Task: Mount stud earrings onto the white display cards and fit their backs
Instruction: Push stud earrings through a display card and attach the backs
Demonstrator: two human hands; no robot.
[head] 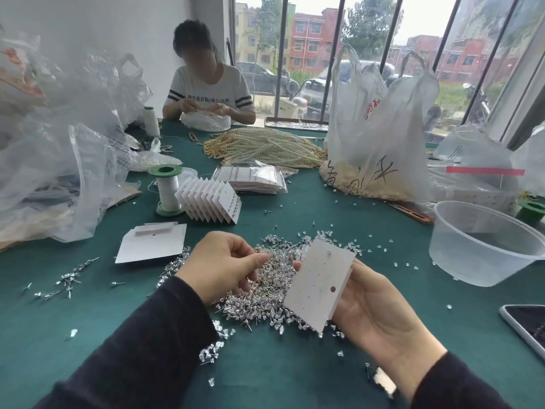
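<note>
**Left hand (pixel 224 267) dips at the stud heap, right hand (pixel 374 308) holds up a card**

Left hand is curled, thumb and forefinger tips drawn together right over the heap of stud earrings (pixel 265 290). Whether a stud sits in that pinch, I can't tell from here. Right hand is palm-up just beside it, gripping a white display card (pixel 320 286) that stands tilted above the near side of the heap, fingers behind it and one fingertip peeking round its left edge. One stud (pixel 328 253) sits near the card's top, with rows of small holes below it.

Look at the clutter on the green table (pixel 88 320)! Clear backs (pixel 339 234) are strewn just beyond the heap. Blank cards (pixel 153 243) lie flat to the left, and behind them a fan of filled cards (pixel 209 202) stands next to a green-capped spool (pixel 168 190). On the right, a clear plastic tub (pixel 483 243), and a phone (pixel 528 323) at the table's edge. Further back, pearl strands (pixel 265 146) are piled beside a big plastic bag (pixel 380 128). Across the table another person (pixel 206 84) sits with both hands over a small white bag.
</note>
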